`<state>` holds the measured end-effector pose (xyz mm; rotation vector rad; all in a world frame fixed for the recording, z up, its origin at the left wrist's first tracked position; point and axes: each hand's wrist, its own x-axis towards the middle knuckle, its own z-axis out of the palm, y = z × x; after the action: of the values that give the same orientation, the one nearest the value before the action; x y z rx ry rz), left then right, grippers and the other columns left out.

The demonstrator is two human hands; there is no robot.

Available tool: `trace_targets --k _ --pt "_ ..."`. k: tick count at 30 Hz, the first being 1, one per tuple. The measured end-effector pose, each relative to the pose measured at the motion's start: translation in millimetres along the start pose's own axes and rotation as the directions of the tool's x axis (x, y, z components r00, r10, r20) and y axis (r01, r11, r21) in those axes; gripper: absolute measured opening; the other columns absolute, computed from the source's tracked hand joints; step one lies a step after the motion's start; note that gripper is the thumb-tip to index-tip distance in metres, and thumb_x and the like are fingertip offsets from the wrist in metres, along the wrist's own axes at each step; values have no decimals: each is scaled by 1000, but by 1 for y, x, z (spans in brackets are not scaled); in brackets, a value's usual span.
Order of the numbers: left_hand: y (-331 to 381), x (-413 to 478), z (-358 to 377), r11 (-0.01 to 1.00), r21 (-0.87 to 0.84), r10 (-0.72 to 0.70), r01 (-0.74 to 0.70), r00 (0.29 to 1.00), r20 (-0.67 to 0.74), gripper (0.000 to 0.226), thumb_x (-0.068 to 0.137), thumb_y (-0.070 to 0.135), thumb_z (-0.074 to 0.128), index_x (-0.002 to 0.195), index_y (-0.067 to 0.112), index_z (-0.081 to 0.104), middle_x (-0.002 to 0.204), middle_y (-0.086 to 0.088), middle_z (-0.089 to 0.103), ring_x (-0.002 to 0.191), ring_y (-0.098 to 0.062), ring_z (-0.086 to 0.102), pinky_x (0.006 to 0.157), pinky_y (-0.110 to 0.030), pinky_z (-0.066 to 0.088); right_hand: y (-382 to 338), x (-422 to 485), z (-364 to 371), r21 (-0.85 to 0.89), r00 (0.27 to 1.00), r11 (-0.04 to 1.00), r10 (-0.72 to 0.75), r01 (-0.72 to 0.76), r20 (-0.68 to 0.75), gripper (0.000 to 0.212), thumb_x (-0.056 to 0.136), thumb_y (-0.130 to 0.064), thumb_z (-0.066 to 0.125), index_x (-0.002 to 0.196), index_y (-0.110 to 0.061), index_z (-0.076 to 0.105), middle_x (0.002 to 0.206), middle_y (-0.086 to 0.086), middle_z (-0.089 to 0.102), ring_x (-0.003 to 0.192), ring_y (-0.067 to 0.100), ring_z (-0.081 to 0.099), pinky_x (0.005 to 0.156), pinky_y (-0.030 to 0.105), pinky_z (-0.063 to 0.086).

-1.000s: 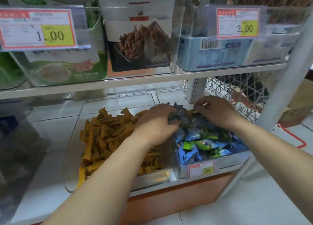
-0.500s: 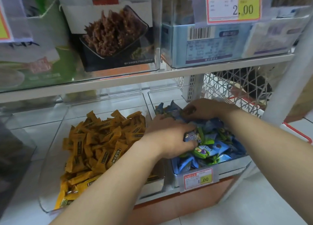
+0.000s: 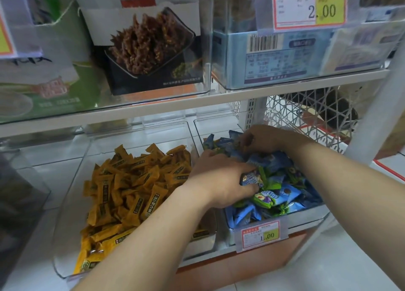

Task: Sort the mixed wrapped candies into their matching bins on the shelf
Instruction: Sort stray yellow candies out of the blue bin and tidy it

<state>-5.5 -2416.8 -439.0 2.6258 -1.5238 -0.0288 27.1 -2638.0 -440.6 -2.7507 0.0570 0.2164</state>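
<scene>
The left hand [image 3: 219, 181] lay on top of the heap of blue and green candies [image 3: 276, 196] in the right bin [image 3: 306, 215]. Its fingers were curled, and one blue candy [image 3: 252, 177] was pinched between them and the thumb. The right hand [image 3: 269, 139] reached further back over the same heap, near the rear of the bin. Its fingers were bent down among the wrappers, and I could not tell whether they had hold of any. The two hands were near each other but not touching. The left forearm crossed over the front right corner of the left bin [image 3: 140, 137], which was clear plastic and held a pile of yellow candies [image 3: 131, 187].

Both bins stood side by side on the lower shelf [image 3: 43, 176], a pale surface. A price tag [image 3: 260, 236] reading 1.00 hung on the front of the right bin. The upper shelf [image 3: 153, 108] ran just above the bins and carried clear bins of boxed snacks, one box showing a brown snack [image 3: 149, 47], and another price tag [image 3: 309, 5] reading 2.00.

To the right of the hands stood a white lattice basket [image 3: 306, 115], just beside the right bin, and a white shelf post [image 3: 377, 115] rose at a slant in front of it. The upper shelf closed off the room above the rear of the bins, while their front halves lay open from above. A pale tiled floor [image 3: 328, 268] showed below and to the right of the shelf.
</scene>
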Motion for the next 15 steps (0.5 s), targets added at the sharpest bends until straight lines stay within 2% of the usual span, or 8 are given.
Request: trace_targets --k 1,3,5,8,10,12,14,15 --pt "0 -1 0 1000 -3 -3 3 1000 -5 61 84 75 29 136 47 45 135 12 59 120 -22 53 102 -46 26 1 -2 0 31 998 1000 -3 5 -61 5 87 -23 74 85 -26 70 86 -14 64 69 -3 56 52 9 42" --pt "0 -1 -1 1000 -10 -11 11 1000 -21 61 83 75 31 135 47 46 134 13 60 119 -21 55 101 -45 27 4 -10 -3 97 967 994 -18 44 -252 6 88 -27 73 83 -29 69 91 -13 66 75 -4 57 64 16 46" --pt "0 -1 -2 1000 -22 -16 15 999 -39 59 84 74 34 133 45 48 131 13 62 117 -20 56 100 -43 27 4 -22 -8 235 907 968 14 93 -420 8 88 -33 72 83 -31 67 90 -13 68 80 3 63 74 24 49" --pt "0 -4 -1 993 -108 -51 38 990 -128 55 84 72 41 128 41 52 123 11 66 110 -19 60 92 -36 37 -5 -51 -13 468 836 863 105 193 -538 10 89 -31 73 84 -29 64 83 -12 71 74 8 69 67 20 51" --pt "0 -4 -2 948 -302 -177 104 958 -224 54 83 72 47 126 39 47 117 11 66 101 -18 64 80 -31 47 -16 -71 -15 584 829 771 135 256 -543 10 89 -18 74 86 -20 64 80 -12 73 71 8 71 62 17 54" --pt "-1 -1 -5 841 -522 -321 143 908 -268 58 83 68 54 130 38 37 122 11 62 103 -16 63 83 -34 52 -28 -87 -13 692 870 648 92 317 -484 10 89 -6 71 88 -11 63 80 -1 75 75 17 74 66 22 58" --pt "-2 0 -8 764 -638 -360 96 884 -299 58 84 61 60 133 40 36 120 13 63 102 -13 64 86 -36 54 -41 -95 -12 765 914 548 3 338 -406 8 90 -1 68 90 -7 64 84 13 75 80 27 75 73 30 61" --pt "-3 0 -8 761 -645 -357 69 875 -327 51 87 56 61 131 40 41 111 13 67 96 -12 66 82 -36 54 -46 -95 -11 779 926 528 -44 340 -375 7 91 -1 68 90 -8 67 85 15 75 82 29 74 75 32 61"
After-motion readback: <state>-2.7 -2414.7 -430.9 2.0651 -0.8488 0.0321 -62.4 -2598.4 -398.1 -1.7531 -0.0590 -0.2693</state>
